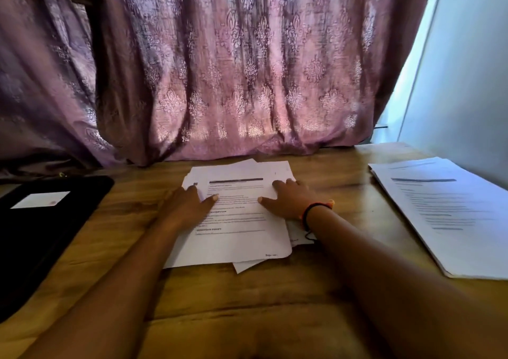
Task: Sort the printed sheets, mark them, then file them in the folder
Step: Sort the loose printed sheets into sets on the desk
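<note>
Left hand (189, 202) and right hand (288, 199), fingers spread flat, press loose stack of printed sheets (236, 237) on wooden table (247, 303); black folder (41, 221) at left, second sheet pile (450, 215) at right.

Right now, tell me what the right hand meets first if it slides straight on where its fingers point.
Probably the purple curtain: the right hand lies on the loose sheets, and beyond their far edge only bare table shows.

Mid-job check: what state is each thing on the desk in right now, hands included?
Middle pile: fanned askew, lying flat.
Right pile: roughly squared, flat, untouched.
Folder: closed, flat, untouched.
Left hand: fingers straight, resting on middle pile.
Right hand: fingers straight, resting on middle pile.
</note>
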